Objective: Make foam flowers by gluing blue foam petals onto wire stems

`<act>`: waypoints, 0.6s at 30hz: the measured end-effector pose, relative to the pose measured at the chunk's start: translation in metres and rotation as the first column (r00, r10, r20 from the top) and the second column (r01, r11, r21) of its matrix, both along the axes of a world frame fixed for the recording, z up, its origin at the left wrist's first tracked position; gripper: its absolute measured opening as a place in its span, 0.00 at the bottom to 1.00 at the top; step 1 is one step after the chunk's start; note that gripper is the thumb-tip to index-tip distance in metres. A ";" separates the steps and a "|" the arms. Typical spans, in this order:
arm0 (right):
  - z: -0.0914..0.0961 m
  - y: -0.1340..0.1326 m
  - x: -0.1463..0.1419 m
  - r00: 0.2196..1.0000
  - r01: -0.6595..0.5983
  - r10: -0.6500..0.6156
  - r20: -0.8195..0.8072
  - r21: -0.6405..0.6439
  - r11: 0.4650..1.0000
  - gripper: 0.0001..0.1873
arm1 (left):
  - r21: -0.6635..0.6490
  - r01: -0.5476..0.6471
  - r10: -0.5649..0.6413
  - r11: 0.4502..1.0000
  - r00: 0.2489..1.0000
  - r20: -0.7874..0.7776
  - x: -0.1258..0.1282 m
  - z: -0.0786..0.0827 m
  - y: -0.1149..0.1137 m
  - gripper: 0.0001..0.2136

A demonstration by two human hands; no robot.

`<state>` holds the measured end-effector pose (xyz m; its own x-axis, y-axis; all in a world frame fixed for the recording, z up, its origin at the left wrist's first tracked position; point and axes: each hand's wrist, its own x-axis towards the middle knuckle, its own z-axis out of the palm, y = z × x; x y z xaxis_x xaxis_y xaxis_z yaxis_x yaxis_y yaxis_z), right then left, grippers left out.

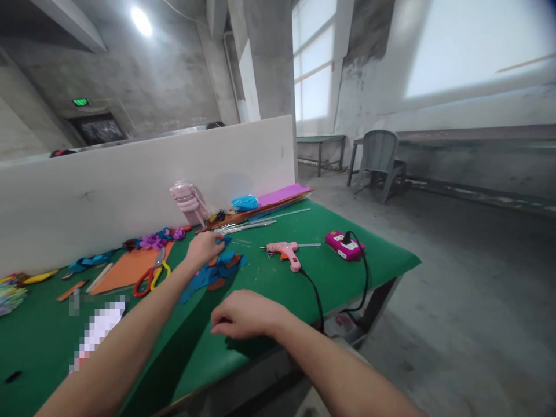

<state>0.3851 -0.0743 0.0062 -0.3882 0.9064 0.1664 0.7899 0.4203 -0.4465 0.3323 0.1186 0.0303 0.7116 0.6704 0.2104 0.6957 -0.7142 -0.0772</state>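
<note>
My left hand reaches over the table with its fingertips pinched on a small blue piece, which looks like felt or paper. Just below it lies a loose pile of blue and brown cut pieces. Nearer the table's front edge, my right hand is curled into a loose fist, and nothing shows in it. A pink hot glue gun rests on its side to the right of the pile, a clear glue stick poking out of its back. Neither hand touches it.
Red-and-yellow-handled scissors lie on orange sheets at left. A pink bottle stands by the white partition. The glue gun's black cord hangs over the front edge; a magenta power strip sits right.
</note>
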 end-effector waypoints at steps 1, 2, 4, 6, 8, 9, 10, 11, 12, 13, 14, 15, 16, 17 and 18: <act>-0.001 0.000 0.001 1.000 -0.002 0.002 -0.009 0.002 1.000 0.11 | 0.008 -0.002 0.002 1.000 1.000 0.006 -0.015 0.003 0.001 0.15; -0.002 -0.001 0.001 1.000 -0.003 0.003 -0.017 0.003 1.000 0.10 | -0.011 0.006 -0.006 1.000 1.000 -0.014 -0.030 0.006 0.001 0.15; -0.004 0.000 0.001 0.999 -0.001 0.001 -0.033 -0.001 1.000 0.10 | -0.080 0.030 -0.035 0.996 0.997 -0.066 -0.059 0.010 0.000 0.16; -0.007 0.002 0.000 0.999 0.022 -0.022 -0.049 -0.010 1.000 0.10 | -0.143 0.043 -0.054 0.989 0.996 -0.072 -0.084 0.016 -0.007 0.18; -0.009 0.007 0.000 0.990 0.106 -0.108 -0.092 -0.024 0.994 0.09 | -0.149 0.073 -0.070 0.986 0.997 0.027 -0.107 0.025 -0.020 0.18; -0.011 0.009 0.001 0.975 0.169 -0.173 -0.137 -0.038 0.985 0.09 | -0.140 0.112 -0.099 0.984 0.990 0.099 -0.116 0.029 -0.029 0.18; -0.012 0.012 0.002 0.948 0.234 -0.244 -0.206 -0.073 0.970 0.10 | -0.121 0.172 -0.150 0.978 0.973 0.174 -0.125 0.032 -0.040 0.18; -0.012 0.015 0.002 0.901 0.284 -0.313 -0.299 -0.137 0.949 0.10 | -0.085 0.240 -0.215 0.967 0.949 0.232 -0.132 0.034 -0.051 0.18; -0.013 0.017 0.003 0.838 0.291 -0.362 -0.407 -0.229 0.929 0.11 | -0.046 0.310 -0.289 0.950 0.924 0.250 -0.137 0.033 -0.063 0.18; -0.013 0.018 0.003 0.765 0.237 -0.386 -0.516 -0.331 0.913 0.12 | -0.002 0.367 -0.357 0.930 0.904 0.235 -0.141 0.030 -0.075 0.17; -0.014 0.019 0.003 0.688 0.133 -0.388 -0.613 -0.419 0.898 0.13 | 0.047 0.415 -0.416 0.908 0.887 0.200 -0.142 0.026 -0.086 0.16; -0.014 0.020 0.002 0.619 0.005 -0.378 -0.689 -0.478 0.878 0.14 | 0.088 0.449 -0.457 0.889 0.875 0.161 -0.142 0.019 -0.096 0.15; -0.015 0.019 0.001 0.564 -0.114 -0.362 -0.742 -0.504 0.856 0.15 | 0.106 0.477 -0.487 0.873 0.865 0.122 -0.141 0.012 -0.104 0.14; -0.017 0.019 -0.001 0.530 -0.203 -0.347 -0.774 -0.512 0.835 0.16 | 0.128 0.493 -0.507 0.860 0.855 0.108 -0.140 0.004 -0.110 0.12; -0.018 0.018 -0.003 0.511 -0.253 -0.341 -0.789 -0.517 0.818 0.16 | 0.144 0.500 -0.516 0.854 0.850 0.104 -0.138 -0.003 -0.115 0.11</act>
